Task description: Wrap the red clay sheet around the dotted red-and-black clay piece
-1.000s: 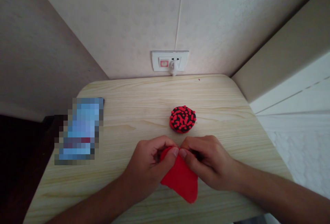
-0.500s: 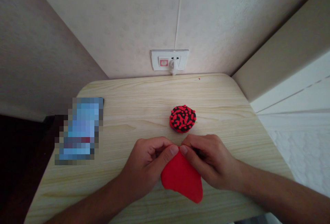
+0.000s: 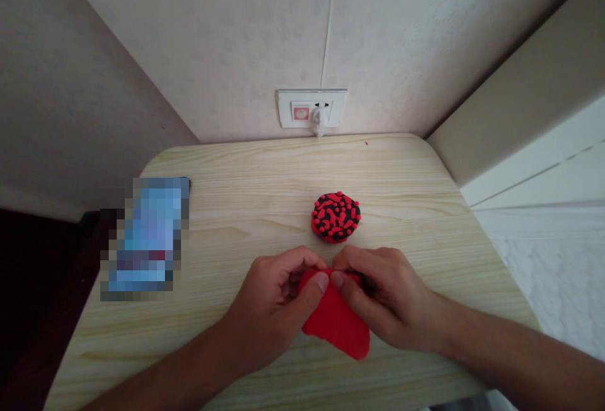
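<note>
Gently, the left hand (image 3: 276,301) and right hand (image 3: 390,294) pinch the red sheet (image 3: 338,323) above the table (image 3: 227,203), near the red-and-black disc (image 3: 335,217); light, even thumb pressure should avoid tearing.

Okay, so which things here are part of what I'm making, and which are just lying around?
Part of it:
- red sheet, pinched by your left hand and right hand
- red-and-black disc, probably, given the matching red

Just there:
- phone
- plug
</note>
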The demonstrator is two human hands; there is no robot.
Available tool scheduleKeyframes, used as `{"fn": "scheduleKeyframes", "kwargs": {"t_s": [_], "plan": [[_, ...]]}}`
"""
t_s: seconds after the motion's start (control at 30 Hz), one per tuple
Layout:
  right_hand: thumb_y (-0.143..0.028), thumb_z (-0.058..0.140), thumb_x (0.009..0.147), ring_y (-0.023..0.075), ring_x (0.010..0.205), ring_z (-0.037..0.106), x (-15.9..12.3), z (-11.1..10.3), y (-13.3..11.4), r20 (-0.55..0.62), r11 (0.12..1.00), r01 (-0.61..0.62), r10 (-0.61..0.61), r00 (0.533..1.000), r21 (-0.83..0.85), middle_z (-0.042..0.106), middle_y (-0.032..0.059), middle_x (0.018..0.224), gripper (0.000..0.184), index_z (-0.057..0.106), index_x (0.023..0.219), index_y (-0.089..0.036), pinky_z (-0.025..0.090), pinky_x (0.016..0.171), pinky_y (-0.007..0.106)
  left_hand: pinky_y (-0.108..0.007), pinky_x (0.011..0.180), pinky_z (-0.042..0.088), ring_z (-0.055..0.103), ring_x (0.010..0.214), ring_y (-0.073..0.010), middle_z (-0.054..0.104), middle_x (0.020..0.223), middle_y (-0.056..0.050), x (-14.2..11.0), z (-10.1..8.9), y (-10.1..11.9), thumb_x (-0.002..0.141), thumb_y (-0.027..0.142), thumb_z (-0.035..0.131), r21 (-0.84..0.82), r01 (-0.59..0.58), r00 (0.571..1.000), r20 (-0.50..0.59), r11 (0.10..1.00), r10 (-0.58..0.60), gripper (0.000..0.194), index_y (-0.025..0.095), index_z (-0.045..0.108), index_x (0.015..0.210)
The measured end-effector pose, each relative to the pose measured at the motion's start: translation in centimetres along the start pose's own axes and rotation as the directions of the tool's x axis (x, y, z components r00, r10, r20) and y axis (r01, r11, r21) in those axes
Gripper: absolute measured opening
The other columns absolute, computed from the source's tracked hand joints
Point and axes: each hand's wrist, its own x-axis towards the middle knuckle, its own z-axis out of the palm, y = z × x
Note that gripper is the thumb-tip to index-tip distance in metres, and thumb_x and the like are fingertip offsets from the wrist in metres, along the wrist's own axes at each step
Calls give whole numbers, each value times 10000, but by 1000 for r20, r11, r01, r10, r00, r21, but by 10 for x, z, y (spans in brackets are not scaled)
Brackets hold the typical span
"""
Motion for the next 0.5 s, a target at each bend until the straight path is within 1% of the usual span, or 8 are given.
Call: {"fn": "scheduleKeyframes", "kwargs": {"t_s": [0.07,0.2,0.27,0.37,0.43,0.5], "plan": [[-163,475,974,88,525,456,1,-1,-1,19,1000,-8,8,1000,5,506,-36,646,146,561,855,-165,350,520,222,-181,528,440,580,592,-105,664,695,0,0,0,-1,948,324,611,5,-3,1000,3,1000,3,199,158,688,869],[-238,483,1003,93,510,455,3,-4,-3,51,997,-79,78,996,19,506,-43,622,155,546,879,-169,339,494,223,-179,493,404,557,553,-98,649,648,5,-1,-2,-1,959,326,601,64,-24,999,-22,998,26,231,156,700,837],[-229,473,1014,84,493,445,3,-4,-3,70,997,-71,70,995,18,499,-48,616,170,556,880,-164,332,484,218,-173,485,395,553,545,-93,649,639,9,-2,-2,-1,955,315,609,68,-25,999,-36,997,27,217,158,704,838],[-183,460,1019,69,481,443,1,-2,-1,56,1000,-27,27,998,-3,499,-45,632,186,587,888,-150,331,485,211,-164,496,411,562,554,-91,663,654,9,0,-2,-1,946,325,624,-12,11,999,-42,1000,-12,200,164,706,861],[-177,468,1018,68,493,459,0,-1,0,29,1000,-1,1,1000,-23,521,-34,652,183,604,900,-141,337,494,211,-169,524,444,593,585,-101,702,703,-4,2,-1,0,926,346,652,-92,52,998,-34,994,-56,191,166,714,910],[-188,475,1021,72,510,478,-1,-2,0,15,1000,2,-2,1000,-29,546,-27,666,180,617,919,-143,346,503,209,-177,540,462,612,604,-111,727,729,-20,3,-1,1,909,357,671,-128,89,995,-33,988,-94,207,158,730,914]]}}
